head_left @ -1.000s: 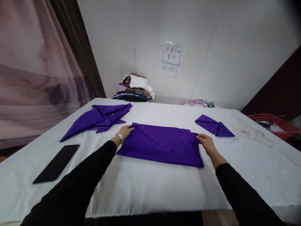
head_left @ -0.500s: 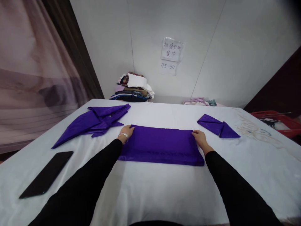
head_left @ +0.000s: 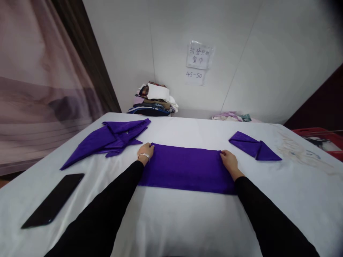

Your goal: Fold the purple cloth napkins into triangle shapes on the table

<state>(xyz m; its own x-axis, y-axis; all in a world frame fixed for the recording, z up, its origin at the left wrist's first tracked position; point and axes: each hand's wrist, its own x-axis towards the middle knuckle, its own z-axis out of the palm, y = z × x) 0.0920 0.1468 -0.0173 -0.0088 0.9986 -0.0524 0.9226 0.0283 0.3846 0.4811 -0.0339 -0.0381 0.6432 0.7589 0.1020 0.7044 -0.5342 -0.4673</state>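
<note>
A purple napkin (head_left: pixel 187 169), folded into a wide rectangle, lies before me on the white-covered table (head_left: pixel 174 221). My left hand (head_left: pixel 146 152), with a bracelet at the wrist, pinches its far left corner. At the far right corner my right hand (head_left: pixel 229 162) grips the cloth between thumb and fingers. The napkin's near edge rests straight along the table, its right end partly behind my right wrist. Beyond my right hand lies another purple napkin (head_left: pixel 252 145), folded into a pointed shape. Left of my left hand is a loose heap of purple cloth (head_left: pixel 109 139).
A black phone-like slab (head_left: pixel 53 200) lies on the left of the table. Stacked clothes (head_left: pixel 154 100) and a smaller cloth pile (head_left: pixel 230 116) stand by the back wall. A red basket (head_left: pixel 321 132) is beyond the right edge; a curtain (head_left: pixel 40 89) hangs at left.
The napkin's front fold now lies smoother, and its near edge sits slightly closer to me. Both hands still hold the far corners. The view has shifted slightly left.
</note>
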